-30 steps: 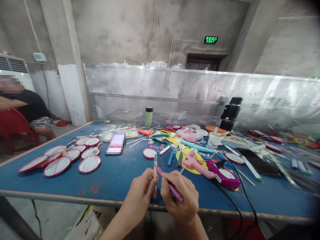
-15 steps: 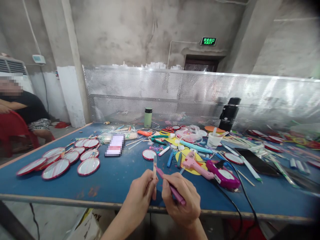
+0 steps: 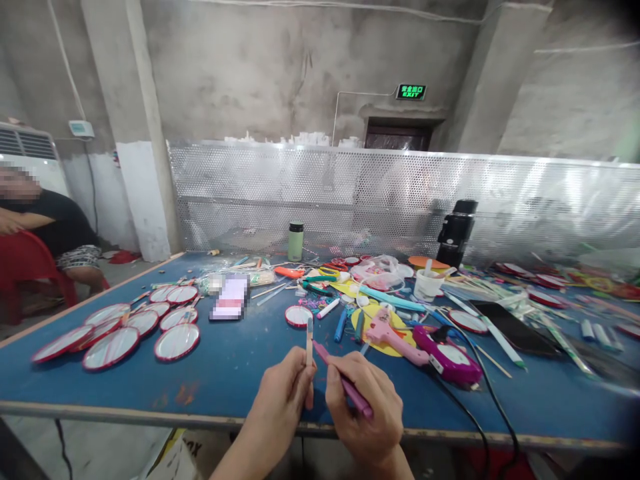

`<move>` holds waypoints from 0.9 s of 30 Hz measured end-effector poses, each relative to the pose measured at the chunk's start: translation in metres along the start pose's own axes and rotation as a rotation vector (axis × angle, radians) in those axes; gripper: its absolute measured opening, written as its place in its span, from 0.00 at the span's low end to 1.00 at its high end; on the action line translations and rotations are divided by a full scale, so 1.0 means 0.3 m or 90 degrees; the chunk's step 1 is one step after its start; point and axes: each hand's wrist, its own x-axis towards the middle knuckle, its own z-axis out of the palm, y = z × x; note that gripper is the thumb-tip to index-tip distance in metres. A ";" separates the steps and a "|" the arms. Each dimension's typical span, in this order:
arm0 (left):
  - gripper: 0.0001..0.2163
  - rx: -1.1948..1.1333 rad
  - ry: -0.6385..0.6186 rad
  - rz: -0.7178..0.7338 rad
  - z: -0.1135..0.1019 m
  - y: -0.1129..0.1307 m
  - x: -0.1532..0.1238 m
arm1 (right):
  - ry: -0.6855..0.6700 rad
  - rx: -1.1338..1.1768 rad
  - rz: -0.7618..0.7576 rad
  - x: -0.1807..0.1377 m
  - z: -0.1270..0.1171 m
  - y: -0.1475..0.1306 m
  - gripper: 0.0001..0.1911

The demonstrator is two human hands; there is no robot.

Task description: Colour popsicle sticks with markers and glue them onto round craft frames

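Observation:
My left hand [image 3: 284, 393] is closed around a thin wooden stick [image 3: 309, 339] that stands upright, its top end tinted pale blue. My right hand [image 3: 364, 407] grips a purple marker [image 3: 345, 383] like a pen, its tip touching the stick just above my left fingers. Both hands hover over the near edge of the blue table [image 3: 240, 363]. A small red-rimmed white disc [image 3: 299, 315] lies just beyond the stick.
Several red-rimmed round discs [image 3: 176, 341] lie at the left. A pink glue gun [image 3: 395, 335], a purple device [image 3: 447, 353] with black cables, markers, scissors, a white cup [image 3: 429, 284], a green bottle [image 3: 295, 241] and a black phone [image 3: 510, 324] crowd the middle and right. A person [image 3: 45, 227] sits at far left.
Both hands sit slightly lower in the picture and the view has tilted up a little. The marker tip stays against the stick; the grips are unchanged.

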 end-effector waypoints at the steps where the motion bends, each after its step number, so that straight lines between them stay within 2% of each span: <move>1: 0.16 -0.001 0.000 0.001 0.000 0.001 0.000 | -0.003 0.003 -0.002 0.001 -0.001 0.000 0.08; 10: 0.15 0.008 0.002 0.009 0.000 -0.002 0.001 | -0.018 0.027 -0.001 0.000 -0.001 0.000 0.09; 15: 0.16 0.002 -0.002 0.003 0.000 -0.003 0.003 | 0.011 0.001 -0.001 -0.001 0.005 0.002 0.09; 27: 0.15 0.018 0.001 0.016 0.000 -0.006 -0.002 | -0.017 0.021 0.003 -0.006 0.004 0.006 0.10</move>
